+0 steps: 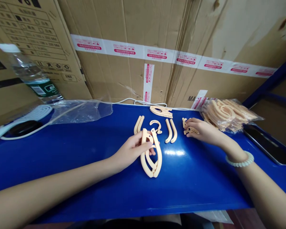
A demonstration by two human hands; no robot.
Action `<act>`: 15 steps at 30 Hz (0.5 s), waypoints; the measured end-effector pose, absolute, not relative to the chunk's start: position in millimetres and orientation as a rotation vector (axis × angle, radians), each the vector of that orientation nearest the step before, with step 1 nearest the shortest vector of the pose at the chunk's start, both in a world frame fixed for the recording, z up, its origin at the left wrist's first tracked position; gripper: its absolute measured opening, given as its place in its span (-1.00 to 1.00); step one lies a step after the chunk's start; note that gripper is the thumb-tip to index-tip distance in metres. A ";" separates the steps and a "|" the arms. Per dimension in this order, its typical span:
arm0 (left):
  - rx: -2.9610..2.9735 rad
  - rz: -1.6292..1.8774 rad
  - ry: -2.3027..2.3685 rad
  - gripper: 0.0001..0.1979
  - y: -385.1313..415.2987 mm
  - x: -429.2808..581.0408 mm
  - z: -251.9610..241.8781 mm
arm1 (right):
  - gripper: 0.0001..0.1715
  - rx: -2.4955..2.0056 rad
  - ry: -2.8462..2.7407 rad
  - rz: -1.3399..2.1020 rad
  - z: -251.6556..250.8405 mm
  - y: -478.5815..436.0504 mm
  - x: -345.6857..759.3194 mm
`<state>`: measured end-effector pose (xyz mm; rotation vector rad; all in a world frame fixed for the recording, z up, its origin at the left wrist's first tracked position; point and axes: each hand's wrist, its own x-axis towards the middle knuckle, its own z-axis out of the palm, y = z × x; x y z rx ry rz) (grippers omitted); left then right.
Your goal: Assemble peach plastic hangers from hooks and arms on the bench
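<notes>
My left hand (139,146) is closed on a cream plastic folding hanger (158,159), its arms folded together in a pointed oval just over the blue tabletop. My right hand (194,128) reaches down onto a small pile of cream connector pieces (184,122), fingers bent over them; whether one is pinched is hidden. Between the hands lie a loose hanger hook (156,124) and a pair of curved arm pieces (171,131). Another pair of arm pieces (138,124) rests behind my left hand. Farther back is a flat folded hanger (161,111).
Clear bags of cream hanger parts (228,114) sit at the right, beside a dark phone (269,143). At the left are a water bottle (38,76), a plastic bag (81,111) and a white cable (69,119). Cardboard boxes (124,76) wall off the back.
</notes>
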<state>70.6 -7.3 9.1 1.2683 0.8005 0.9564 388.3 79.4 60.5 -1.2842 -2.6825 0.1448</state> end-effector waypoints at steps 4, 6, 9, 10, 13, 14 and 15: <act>1.232 0.977 0.789 -0.73 -7.0 72.0 10.1 | -0.77 -0.855 -2.586 0.120 64.4 43.2 350.4; 1.217 1.001 0.776 -0.72 -6.5 72.7 10.6 | -0.73 -0.556 -2.595 0.183 62.1 17.0 324.3; 1.206 1.039 0.774 -0.72 -5.3 73.0 10.4 | -0.74 -0.287 -2.760 0.080 53.3 -13.4 296.3; 1.198 1.043 0.779 -0.72 -5.0 72.9 9.8 | -0.78 -0.257 -2.782 0.020 49.9 -18.6 291.7; 1.160 1.033 0.782 -0.67 -4.1 72.3 6.6 | -0.85 -0.258 -2.768 -0.127 42.1 -20.8 288.6; 1.147 1.033 0.777 -0.66 -3.9 72.2 5.3 | -0.83 -0.263 -2.753 -0.164 40.8 -18.7 289.6; 1.137 1.037 0.773 -0.65 -3.6 72.1 4.0 | -0.81 -0.264 -2.740 -0.202 40.1 -16.3 290.9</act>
